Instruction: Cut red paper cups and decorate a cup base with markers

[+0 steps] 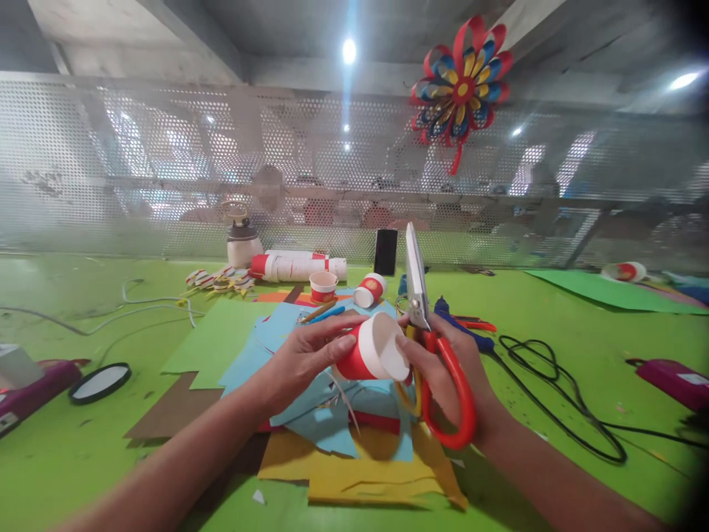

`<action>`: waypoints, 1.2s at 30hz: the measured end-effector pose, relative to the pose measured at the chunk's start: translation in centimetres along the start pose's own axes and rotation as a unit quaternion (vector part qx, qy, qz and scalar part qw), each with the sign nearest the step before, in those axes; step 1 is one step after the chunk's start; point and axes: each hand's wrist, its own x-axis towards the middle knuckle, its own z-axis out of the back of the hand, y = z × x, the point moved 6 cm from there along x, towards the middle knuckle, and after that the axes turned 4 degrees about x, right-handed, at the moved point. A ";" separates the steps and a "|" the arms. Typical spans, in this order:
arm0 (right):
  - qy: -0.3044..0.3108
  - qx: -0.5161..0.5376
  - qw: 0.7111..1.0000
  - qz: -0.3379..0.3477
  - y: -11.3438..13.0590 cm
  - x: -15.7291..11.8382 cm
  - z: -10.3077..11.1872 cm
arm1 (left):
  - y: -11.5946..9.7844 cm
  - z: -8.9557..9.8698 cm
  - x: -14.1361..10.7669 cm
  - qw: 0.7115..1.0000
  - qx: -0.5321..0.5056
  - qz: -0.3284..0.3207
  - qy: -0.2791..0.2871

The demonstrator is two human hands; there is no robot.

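Just above the paper pile, my left hand (302, 355) is closed around the red side of a red-and-white paper cup (377, 347). The cup lies tilted on its side, with its white end towards my right hand (459, 355). That hand grips scissors (418, 288) with red handles, blades pointing up and away from the cup. My right thumb also touches the cup's white end. Beneath both hands lie light blue paper sheets (249, 362) and thin cut strips. Beyond the held cup, another paper cup (370, 290) lies tipped over and an upright paper cup (323, 287) stands beside it.
Stacked cups (302, 267), a beige jug (244, 244) and a phone (385, 251) are at the back. Rightward, a blue glue gun (465, 325) trails a black cable (576, 399). A round mirror (100, 383) lies left. Yellow paper (377, 480) lies in front. A paper flower (464, 89) hangs above.
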 end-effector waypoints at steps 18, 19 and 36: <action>-0.068 -0.253 0.897 0.357 2.1 -1.2 -0.4 | 0.8 1.1 0.3 0.968 -0.243 0.042 -0.039; -0.065 -0.242 0.914 0.319 2.1 -1.1 -0.3 | 0.8 1.7 0.4 0.969 -0.237 0.034 -0.063; 0.294 -0.286 0.912 0.009 -0.8 -1.4 -2.1 | 0.8 7.7 0.6 0.935 -0.244 -0.035 -0.254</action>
